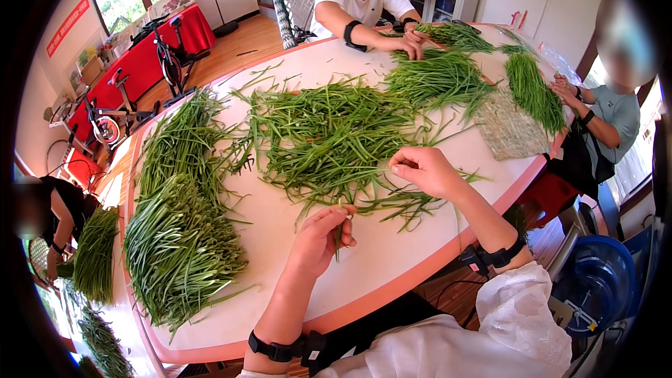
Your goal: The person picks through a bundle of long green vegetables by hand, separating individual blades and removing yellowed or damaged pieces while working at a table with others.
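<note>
My left hand (323, 236) pinches a few Chinese chive stalks (339, 241) upright over the near side of the table (294, 294), their pale tips showing above the thumb. Farther right, the fingers of my right hand (428, 170) are closed on the pale end of a thin chive stalk (374, 168). That stalk reaches into a loose, spread heap of chives (325, 131) just beyond both hands. Scattered blades (409, 207) lie below my right wrist. On the left are a neatly layered chive pile (181, 252) and a looser one (178, 142) behind it.
Across the table, a person (362, 16) handles another chive heap (436, 76). At the right, a person (604, 110) sits by a chive bundle (533, 92) and a woven mat (509, 123). Another person (63, 215) bends at far left. A blue basin (593, 278) stands beside me.
</note>
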Action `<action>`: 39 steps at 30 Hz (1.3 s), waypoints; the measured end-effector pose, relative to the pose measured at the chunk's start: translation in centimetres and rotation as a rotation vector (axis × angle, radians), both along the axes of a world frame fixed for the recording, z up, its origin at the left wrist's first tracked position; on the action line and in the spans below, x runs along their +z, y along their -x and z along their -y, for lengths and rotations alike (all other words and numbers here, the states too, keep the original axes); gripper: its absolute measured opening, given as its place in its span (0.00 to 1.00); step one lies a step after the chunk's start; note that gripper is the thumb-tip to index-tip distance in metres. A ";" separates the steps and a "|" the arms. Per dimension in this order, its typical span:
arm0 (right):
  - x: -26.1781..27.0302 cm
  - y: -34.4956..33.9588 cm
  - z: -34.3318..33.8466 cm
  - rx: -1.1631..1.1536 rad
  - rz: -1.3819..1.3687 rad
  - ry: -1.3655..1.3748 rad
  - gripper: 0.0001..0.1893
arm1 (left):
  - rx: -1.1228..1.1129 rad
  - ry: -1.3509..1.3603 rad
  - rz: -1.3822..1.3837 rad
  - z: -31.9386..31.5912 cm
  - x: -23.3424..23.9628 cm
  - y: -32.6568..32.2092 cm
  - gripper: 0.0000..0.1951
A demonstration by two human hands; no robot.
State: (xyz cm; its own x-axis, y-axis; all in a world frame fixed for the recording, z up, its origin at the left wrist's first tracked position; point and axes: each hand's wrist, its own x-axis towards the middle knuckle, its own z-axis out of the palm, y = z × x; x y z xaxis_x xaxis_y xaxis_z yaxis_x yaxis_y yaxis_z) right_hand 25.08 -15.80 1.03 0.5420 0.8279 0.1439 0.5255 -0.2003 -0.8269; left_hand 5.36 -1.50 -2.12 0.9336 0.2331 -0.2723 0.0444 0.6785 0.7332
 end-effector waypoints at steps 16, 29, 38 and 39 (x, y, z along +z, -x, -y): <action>4.0 2.1 3.0 0.523 -0.492 0.200 0.11 | 0.208 -0.095 0.012 -1.2 -0.7 0.1 0.12; 2.6 5.6 -2.5 0.341 -0.146 0.146 0.11 | -0.265 -0.107 -0.062 0.6 1.0 0.3 0.17; 1.3 6.3 -2.4 0.222 -0.221 0.030 0.09 | -0.203 -0.023 -0.030 0.8 0.9 -0.1 0.15; 1.0 6.2 -2.4 0.223 -0.110 0.017 0.09 | -0.200 -0.014 -0.018 0.7 0.7 0.0 0.14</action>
State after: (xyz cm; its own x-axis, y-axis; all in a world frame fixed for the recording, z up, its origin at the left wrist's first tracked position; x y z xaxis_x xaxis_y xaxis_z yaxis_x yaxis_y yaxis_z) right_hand 18.83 -13.39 2.04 0.3572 0.9306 0.0795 0.4651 -0.1034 -0.8792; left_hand 5.36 -2.19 -1.38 0.9567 0.0474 -0.2873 0.1904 0.6445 0.7405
